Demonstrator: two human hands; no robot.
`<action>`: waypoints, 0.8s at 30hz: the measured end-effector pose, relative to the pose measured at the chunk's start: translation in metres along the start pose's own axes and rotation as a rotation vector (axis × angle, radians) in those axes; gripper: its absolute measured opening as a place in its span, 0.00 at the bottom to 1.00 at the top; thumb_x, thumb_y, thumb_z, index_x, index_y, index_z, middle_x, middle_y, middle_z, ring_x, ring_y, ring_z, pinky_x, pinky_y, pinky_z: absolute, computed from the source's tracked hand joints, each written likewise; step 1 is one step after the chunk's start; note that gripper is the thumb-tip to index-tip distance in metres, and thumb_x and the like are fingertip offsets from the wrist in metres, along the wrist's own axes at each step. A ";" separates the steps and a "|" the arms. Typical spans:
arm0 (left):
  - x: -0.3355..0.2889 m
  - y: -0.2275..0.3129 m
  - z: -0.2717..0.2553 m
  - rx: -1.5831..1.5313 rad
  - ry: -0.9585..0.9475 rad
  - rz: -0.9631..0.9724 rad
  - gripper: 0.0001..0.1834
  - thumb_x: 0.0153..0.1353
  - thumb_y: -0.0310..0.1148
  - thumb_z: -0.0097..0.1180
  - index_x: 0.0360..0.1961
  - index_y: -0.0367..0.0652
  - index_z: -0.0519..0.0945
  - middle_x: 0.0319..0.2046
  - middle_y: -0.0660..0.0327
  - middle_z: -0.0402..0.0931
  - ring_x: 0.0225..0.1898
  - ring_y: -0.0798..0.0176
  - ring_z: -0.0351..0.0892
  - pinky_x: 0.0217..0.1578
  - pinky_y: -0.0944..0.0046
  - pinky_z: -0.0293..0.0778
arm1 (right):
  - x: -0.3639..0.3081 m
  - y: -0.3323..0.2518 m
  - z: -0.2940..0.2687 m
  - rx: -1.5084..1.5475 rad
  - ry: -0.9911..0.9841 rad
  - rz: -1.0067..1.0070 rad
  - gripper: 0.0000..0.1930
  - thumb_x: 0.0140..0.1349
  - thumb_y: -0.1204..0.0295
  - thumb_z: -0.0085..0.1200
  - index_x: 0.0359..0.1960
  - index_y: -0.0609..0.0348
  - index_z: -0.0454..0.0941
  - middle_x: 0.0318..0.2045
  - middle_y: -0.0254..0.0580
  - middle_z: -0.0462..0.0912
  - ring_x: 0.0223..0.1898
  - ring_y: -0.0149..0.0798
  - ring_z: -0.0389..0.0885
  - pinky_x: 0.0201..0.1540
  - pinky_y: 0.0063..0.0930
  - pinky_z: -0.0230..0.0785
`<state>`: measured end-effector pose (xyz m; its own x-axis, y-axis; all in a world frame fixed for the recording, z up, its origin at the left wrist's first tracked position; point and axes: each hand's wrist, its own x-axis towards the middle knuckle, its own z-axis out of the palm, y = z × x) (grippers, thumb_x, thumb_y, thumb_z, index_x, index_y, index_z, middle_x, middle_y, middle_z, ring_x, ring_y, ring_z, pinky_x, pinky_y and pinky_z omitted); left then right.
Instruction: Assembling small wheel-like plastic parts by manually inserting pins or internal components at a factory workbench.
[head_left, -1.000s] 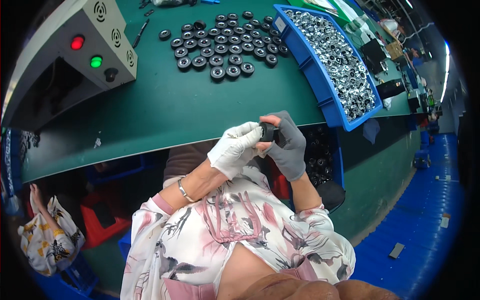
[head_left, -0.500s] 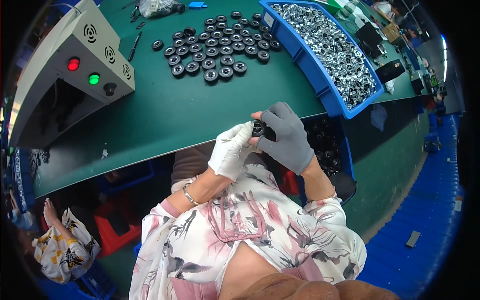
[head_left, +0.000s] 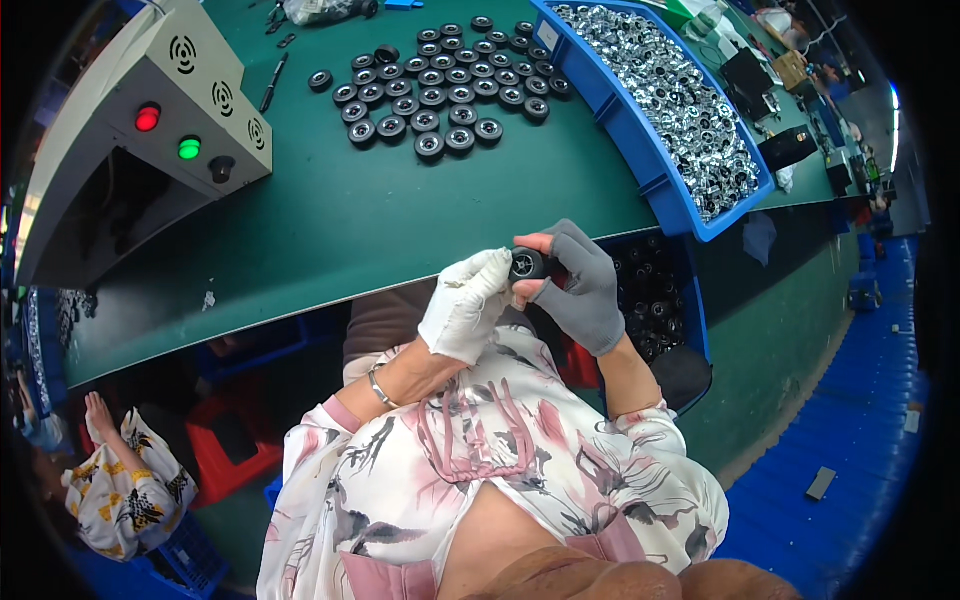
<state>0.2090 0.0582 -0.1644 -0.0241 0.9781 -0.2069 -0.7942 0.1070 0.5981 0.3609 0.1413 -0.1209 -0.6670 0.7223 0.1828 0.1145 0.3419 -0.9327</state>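
Observation:
A small black toy wheel [head_left: 527, 264] with a spoked centre is held between my two hands, just over the front edge of the green table [head_left: 380, 220]. My left hand [head_left: 468, 300], in a white glove, pinches the wheel's left side. On the other side, my right hand [head_left: 580, 282], in a grey glove with bare fingertips, grips it between thumb and fingers. Farther back on the table lie many similar black wheels [head_left: 432, 97] with silvery centres, spread in a loose group.
A blue bin [head_left: 655, 190] of shiny chromed parts stands at the back right. Below the table edge, another bin [head_left: 690, 310] holds dark wheels. A beige machine [head_left: 200, 110] with red and green lights is at the left. Another person's arm [head_left: 115, 440] shows at lower left.
My right hand has opened its grip a little and shifted, so more of the wheel's spoked face shows. My left hand stays nearly in place.

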 end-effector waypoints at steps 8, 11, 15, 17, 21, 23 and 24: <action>0.003 0.002 -0.002 -0.136 -0.041 -0.068 0.18 0.75 0.43 0.53 0.45 0.36 0.81 0.36 0.60 0.81 0.33 0.68 0.78 0.39 0.67 0.73 | 0.001 0.006 0.007 0.216 0.037 0.093 0.22 0.58 0.74 0.69 0.53 0.69 0.80 0.40 0.36 0.76 0.36 0.28 0.80 0.37 0.19 0.75; 0.000 0.006 0.002 -0.156 0.071 -0.101 0.19 0.74 0.46 0.54 0.44 0.38 0.80 0.42 0.57 0.81 0.39 0.66 0.78 0.43 0.61 0.74 | 0.001 0.009 0.004 -0.064 0.035 -0.032 0.22 0.59 0.74 0.68 0.55 0.67 0.80 0.41 0.35 0.76 0.38 0.27 0.78 0.40 0.20 0.73; -0.003 0.004 0.002 -0.046 0.140 -0.038 0.14 0.73 0.38 0.57 0.48 0.37 0.79 0.43 0.58 0.81 0.42 0.66 0.80 0.46 0.61 0.77 | 0.000 0.007 0.004 -0.059 0.021 0.008 0.20 0.61 0.75 0.66 0.55 0.66 0.79 0.41 0.34 0.77 0.40 0.25 0.77 0.42 0.19 0.70; -0.005 0.005 0.002 0.221 0.159 0.019 0.12 0.72 0.31 0.58 0.52 0.36 0.78 0.44 0.60 0.81 0.44 0.68 0.80 0.48 0.64 0.78 | -0.002 0.012 0.001 -0.026 0.000 0.017 0.19 0.62 0.75 0.64 0.54 0.66 0.79 0.40 0.34 0.77 0.39 0.25 0.77 0.42 0.18 0.70; -0.007 0.002 0.010 0.354 0.166 0.152 0.14 0.70 0.25 0.59 0.54 0.34 0.76 0.44 0.61 0.80 0.45 0.70 0.79 0.49 0.68 0.77 | -0.002 0.012 0.004 0.083 0.053 0.176 0.14 0.66 0.76 0.59 0.52 0.66 0.79 0.38 0.31 0.79 0.38 0.23 0.76 0.42 0.18 0.69; -0.009 -0.004 0.014 0.432 0.166 0.302 0.16 0.66 0.22 0.62 0.54 0.34 0.76 0.45 0.62 0.78 0.45 0.71 0.78 0.48 0.70 0.76 | -0.001 0.005 0.010 0.122 0.081 0.183 0.12 0.68 0.76 0.57 0.51 0.66 0.80 0.38 0.30 0.79 0.38 0.23 0.76 0.42 0.18 0.69; -0.007 -0.006 0.010 0.431 0.166 0.302 0.16 0.66 0.22 0.62 0.54 0.34 0.76 0.45 0.62 0.78 0.45 0.71 0.78 0.48 0.70 0.76 | 0.000 0.002 0.013 0.105 0.098 0.196 0.12 0.68 0.76 0.56 0.51 0.66 0.80 0.39 0.30 0.79 0.38 0.22 0.75 0.42 0.18 0.69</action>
<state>0.2199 0.0524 -0.1586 -0.3349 0.9392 -0.0756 -0.4174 -0.0759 0.9056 0.3518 0.1337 -0.1268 -0.5643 0.8253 0.0197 0.1541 0.1288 -0.9796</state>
